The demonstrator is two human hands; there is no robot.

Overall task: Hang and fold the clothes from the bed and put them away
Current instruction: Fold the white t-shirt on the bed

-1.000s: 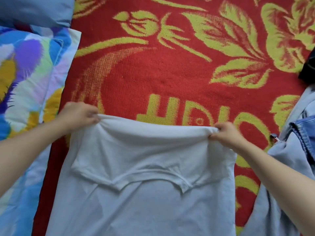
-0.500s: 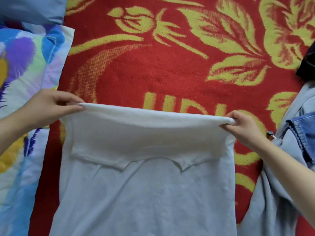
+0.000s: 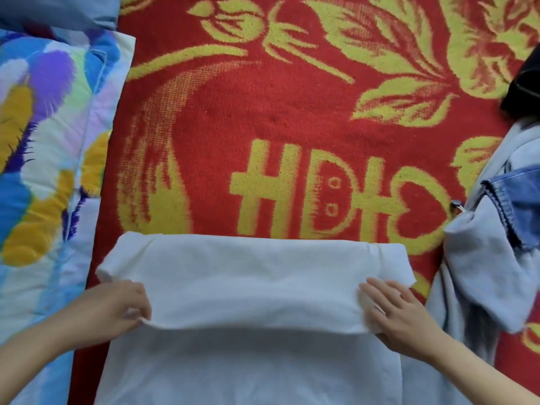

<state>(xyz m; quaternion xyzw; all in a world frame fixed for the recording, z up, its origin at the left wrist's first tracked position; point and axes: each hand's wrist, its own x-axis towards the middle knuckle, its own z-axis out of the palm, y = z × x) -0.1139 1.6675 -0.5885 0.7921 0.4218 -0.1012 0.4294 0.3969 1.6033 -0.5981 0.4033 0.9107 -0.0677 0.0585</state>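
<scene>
- While the white shirt (image 3: 248, 276) lies spread on the near middle of the red blanket (image 3: 292, 112), its far part is doubled back toward the person, so a folded flap sits on top of the rest.
- The left hand (image 3: 108, 311) is at the flap's left corner. Its fingers are curled and pinch the loose edge, and that corner is lifted a little off the layer below.
- The right hand (image 3: 400, 317) lies on the flap's right corner with fingers straight and slightly spread, pressing the cloth flat. It grips nothing that shows, though I cannot tell whether the thumb is tucked under.
- By my reading, one fold is in hand; the shirt is not yet a tidy packet and nothing is put away.
- Risk: one side is pinched and the other only pressed, so a pull from the left could drag the flap askew and slant the fold line across the blanket.
- Risk: the flap's left end bulges past the layer under it, and smoothing over that would set a lumpy edge.
- Risk: the blanket looks fuzzy, so thin cloth may cling and bunch if slid.
- Risk: a denim jacket (image 3: 496, 244) lies heaped on the blanket's right side, just beside the shirt, where a wide sweep of the right arm could snag it. A bright quilt (image 3: 43, 141) borders the blanket's left side.
</scene>
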